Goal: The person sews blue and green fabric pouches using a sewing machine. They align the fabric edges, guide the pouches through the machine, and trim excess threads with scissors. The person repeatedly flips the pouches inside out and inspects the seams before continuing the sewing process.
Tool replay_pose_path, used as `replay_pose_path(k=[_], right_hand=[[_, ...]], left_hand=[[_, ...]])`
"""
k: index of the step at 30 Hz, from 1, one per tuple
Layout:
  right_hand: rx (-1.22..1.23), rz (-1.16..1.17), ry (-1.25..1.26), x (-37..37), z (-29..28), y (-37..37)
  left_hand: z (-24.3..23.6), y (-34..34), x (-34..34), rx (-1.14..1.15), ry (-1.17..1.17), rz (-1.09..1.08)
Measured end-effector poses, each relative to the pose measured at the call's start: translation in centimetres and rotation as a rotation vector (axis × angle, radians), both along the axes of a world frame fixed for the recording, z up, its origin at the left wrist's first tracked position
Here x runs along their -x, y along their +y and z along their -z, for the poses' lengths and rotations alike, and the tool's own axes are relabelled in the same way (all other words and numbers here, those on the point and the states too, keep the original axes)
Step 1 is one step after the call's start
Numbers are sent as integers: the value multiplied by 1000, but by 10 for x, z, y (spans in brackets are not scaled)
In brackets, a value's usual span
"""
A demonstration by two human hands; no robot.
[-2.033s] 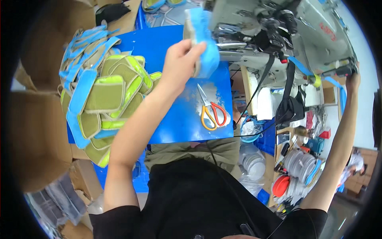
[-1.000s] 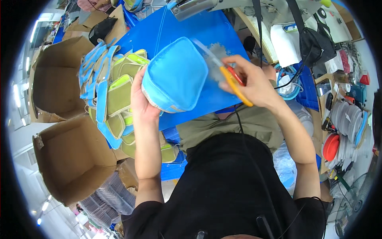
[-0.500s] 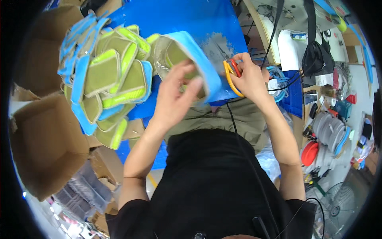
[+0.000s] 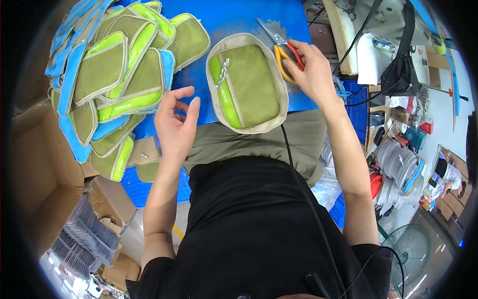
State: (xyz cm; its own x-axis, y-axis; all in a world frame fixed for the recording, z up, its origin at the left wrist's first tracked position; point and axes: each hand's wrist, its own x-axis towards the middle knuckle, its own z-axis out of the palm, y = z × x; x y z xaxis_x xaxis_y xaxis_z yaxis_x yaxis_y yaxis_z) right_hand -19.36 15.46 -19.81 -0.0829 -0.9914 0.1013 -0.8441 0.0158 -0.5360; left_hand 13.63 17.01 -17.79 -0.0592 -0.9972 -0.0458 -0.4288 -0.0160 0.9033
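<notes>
An olive mesh fabric pouch point(image 4: 261, 89) with a lime-green strip and a beige rim lies on the blue table, its mesh panel facing up. A short silvery twisted strip point(image 4: 222, 74) rests on its lime edge. My left hand point(image 4: 177, 122) is empty, fingers apart, in the gap between this pouch and the pile of similar pouches point(image 4: 112, 74). To the right of the pouch, my right hand point(image 4: 312, 72) grips scissors point(image 4: 282, 54) by their orange and red handles. Their blades are parted slightly and point toward the far side.
The blue table point(image 4: 229, 15) ends close to my lap. Cardboard boxes point(image 4: 55, 164) stand at the left, beside stacked grey mesh pieces point(image 4: 89, 231). At the right are a black bag point(image 4: 400, 74), stacked rolls point(image 4: 396, 162) and a fan point(image 4: 408, 246). A black cable point(image 4: 306, 192) runs down my front.
The pouch, tilted with its blue side showing before, now lies flat, mesh panel up. My left hand has come away from it toward the left. The scissors stay in my right hand.
</notes>
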Motion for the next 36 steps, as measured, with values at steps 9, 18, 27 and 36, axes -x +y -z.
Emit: replay_pose_path(k=[9,18,27,36], right_hand=[[160,-13,-178,-17,-14,5],[34,86,-581,-51,16,53],[253,128,-839,-55,-29,80],[371,129,-839,-54,-34,93]], left_hand=[[20,13,-5,-143,71,-1],[25,24,23,-248,108,185],[-7,26,23,141,242,206],[-19,34,25,225,269,185]])
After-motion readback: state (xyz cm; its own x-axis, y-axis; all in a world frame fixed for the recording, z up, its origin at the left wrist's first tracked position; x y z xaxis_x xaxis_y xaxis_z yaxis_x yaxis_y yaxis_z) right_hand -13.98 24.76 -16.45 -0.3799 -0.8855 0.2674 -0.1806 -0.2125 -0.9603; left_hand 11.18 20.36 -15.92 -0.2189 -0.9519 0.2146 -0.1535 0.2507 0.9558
